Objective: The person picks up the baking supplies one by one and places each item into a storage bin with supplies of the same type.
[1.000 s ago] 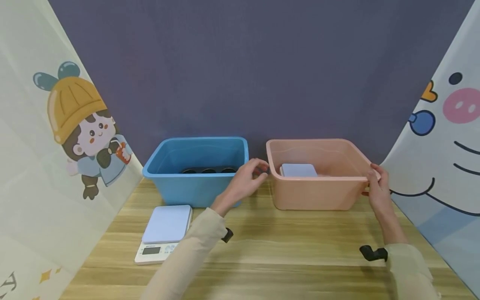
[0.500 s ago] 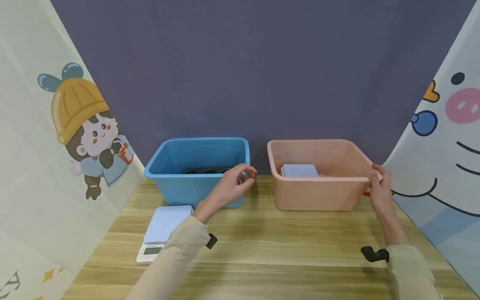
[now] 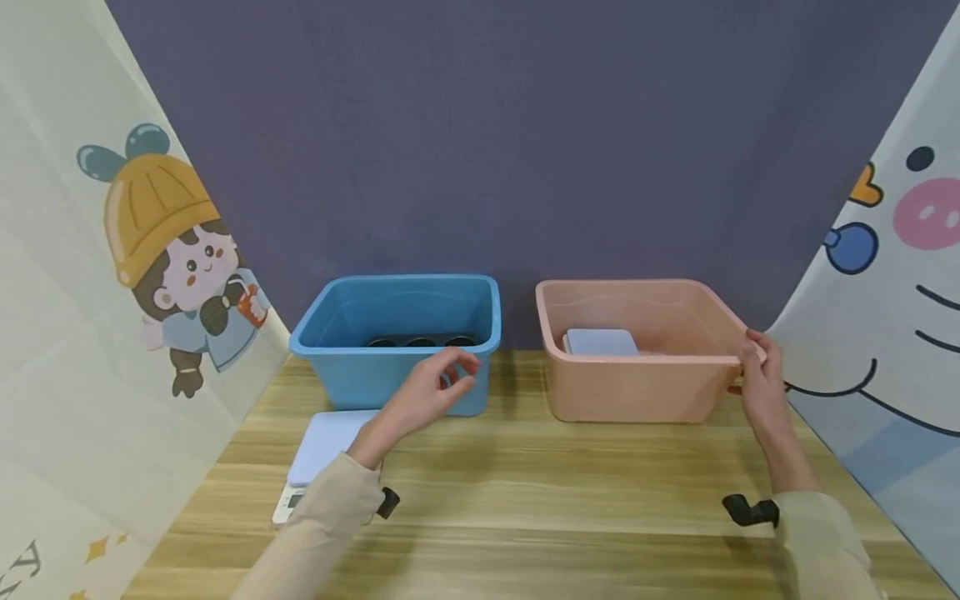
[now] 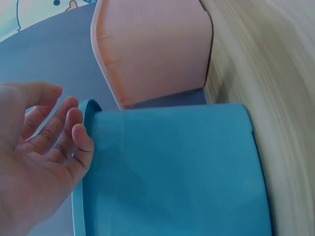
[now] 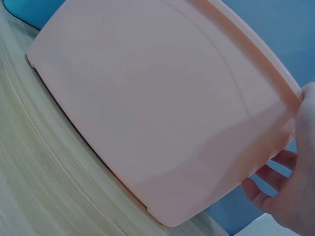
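Note:
My left hand hovers before the front right corner of the blue plastic bin, its fingers loosely bent and holding nothing. In the left wrist view those fingers appear beside the bin's rim; contact cannot be told. My right hand grips the right front corner of the pink plastic bin, thumb at the rim and fingers behind the side wall. A white flat-topped object lies inside the pink bin. Several black round openings show in the blue bin. Under my left forearm is a white kitchen scale, partly covered.
Both bins stand side by side on the wood-grain table, with a gap between them. A dark cloth wall rises right behind. Cartoon-printed panels flank the table on both sides.
My left hand has moved left and toward me, away from the gap between the bins, its forearm now covering more of the scale. My right hand keeps its grip on the pink bin.

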